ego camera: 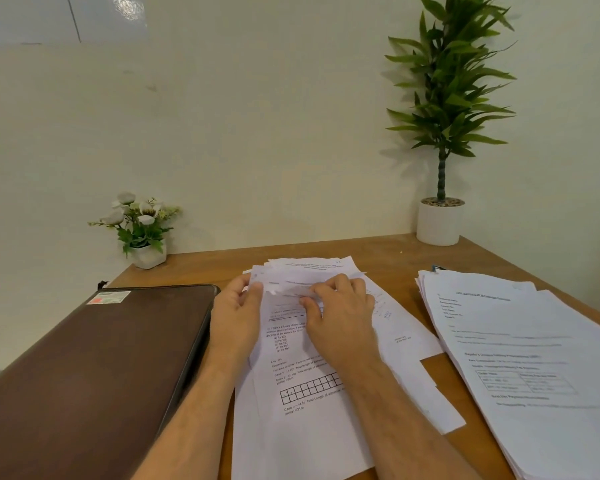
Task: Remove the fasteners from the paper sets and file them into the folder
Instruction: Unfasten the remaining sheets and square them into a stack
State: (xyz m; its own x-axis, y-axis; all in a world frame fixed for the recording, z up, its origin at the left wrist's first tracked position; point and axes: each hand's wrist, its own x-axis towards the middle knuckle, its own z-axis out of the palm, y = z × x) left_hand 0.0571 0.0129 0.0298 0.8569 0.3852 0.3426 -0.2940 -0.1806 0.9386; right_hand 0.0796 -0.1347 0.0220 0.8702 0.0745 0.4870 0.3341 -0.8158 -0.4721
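Note:
A loose set of printed white sheets [302,386] lies in the middle of the wooden desk [388,258], its upper sheets fanned and bent up. My left hand [238,317] grips the set's top left corner, thumb over the curled edge. My right hand [340,313] lies on the upper part of the sheets, fingers curled and pinching the paper near the top. No fastener is visible; the fingers hide that spot. A closed dark brown folder [94,372] lies flat to the left.
A second thick stack of printed papers [530,368] lies at the right, reaching the desk's edge. A small white pot of white flowers [142,230] stands at the back left by the wall, and a tall green plant in a white pot [439,220] at the back right.

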